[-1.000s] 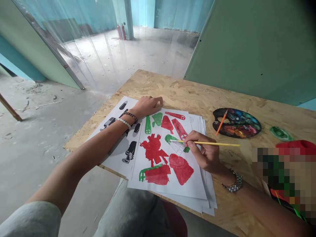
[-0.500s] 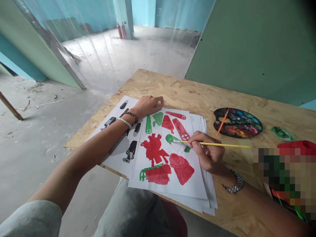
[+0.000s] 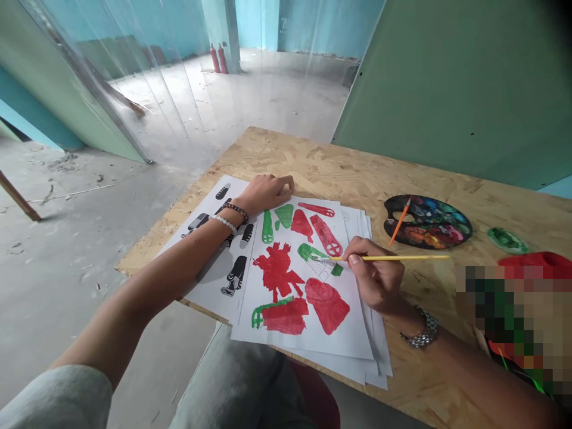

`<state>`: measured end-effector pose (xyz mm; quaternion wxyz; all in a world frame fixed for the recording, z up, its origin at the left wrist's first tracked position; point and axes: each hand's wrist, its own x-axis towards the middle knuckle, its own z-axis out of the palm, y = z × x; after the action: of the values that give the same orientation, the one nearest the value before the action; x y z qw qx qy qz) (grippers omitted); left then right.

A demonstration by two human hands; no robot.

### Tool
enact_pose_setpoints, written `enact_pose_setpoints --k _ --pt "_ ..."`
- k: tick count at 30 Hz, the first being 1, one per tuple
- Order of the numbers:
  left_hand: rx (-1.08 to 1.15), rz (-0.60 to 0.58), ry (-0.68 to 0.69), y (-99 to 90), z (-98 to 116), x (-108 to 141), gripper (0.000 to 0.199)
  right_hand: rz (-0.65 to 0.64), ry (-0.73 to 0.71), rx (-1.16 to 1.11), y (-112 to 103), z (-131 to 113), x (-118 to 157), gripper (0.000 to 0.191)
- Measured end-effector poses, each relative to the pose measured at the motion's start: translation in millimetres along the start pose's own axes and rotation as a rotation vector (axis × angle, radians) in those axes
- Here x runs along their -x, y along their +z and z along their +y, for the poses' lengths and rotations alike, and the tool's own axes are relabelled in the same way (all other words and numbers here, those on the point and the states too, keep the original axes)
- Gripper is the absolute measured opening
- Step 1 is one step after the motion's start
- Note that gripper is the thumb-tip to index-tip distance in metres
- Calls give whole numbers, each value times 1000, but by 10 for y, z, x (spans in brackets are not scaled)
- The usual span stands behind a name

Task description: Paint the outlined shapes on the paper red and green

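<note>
My right hand (image 3: 374,271) pinches a yellow paintbrush (image 3: 402,258), its tip on a partly green shape (image 3: 319,262) on the white sheet (image 3: 357,333). Other shapes on that sheet are painted red or green, among them a red figure (image 3: 274,268). My left hand (image 3: 268,192) rests near the sheet's top left edge, fingers loosely curled and apart, holding nothing. Under my left forearm lies a second sheet (image 3: 212,298) with black printed shapes. More papers show beneath the painted sheet.
On the wooden board table (image 3: 308,161) sits a dark paint palette (image 3: 440,223) with an orange brush (image 3: 400,220) across it. Right of it are a small green paint dish (image 3: 508,241) and a red item (image 3: 536,262). A blurred patch covers the right edge.
The brush tip has shifted slightly along the green shape, where the green paint reaches a bit farther. My left hand stays in place, and the view has moved slightly.
</note>
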<state>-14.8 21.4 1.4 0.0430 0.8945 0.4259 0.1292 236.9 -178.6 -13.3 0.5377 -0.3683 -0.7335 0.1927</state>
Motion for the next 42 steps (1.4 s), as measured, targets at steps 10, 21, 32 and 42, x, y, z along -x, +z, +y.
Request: enact_pose_setpoints --k 10,21,32,42 --pt "7 9 -4 22 -26 -3 37 -19 97 -7 10 30 19 22" --pt "23 15 -9 48 -42 -12 37 107 87 -4 15 27 3 26" --pt "23 5 -20 15 -1 -11 36 84 88 -21 -3 62 14 26" --pt "24 2 -23 8 10 -4 38 -46 113 -50 0 61 10 20"
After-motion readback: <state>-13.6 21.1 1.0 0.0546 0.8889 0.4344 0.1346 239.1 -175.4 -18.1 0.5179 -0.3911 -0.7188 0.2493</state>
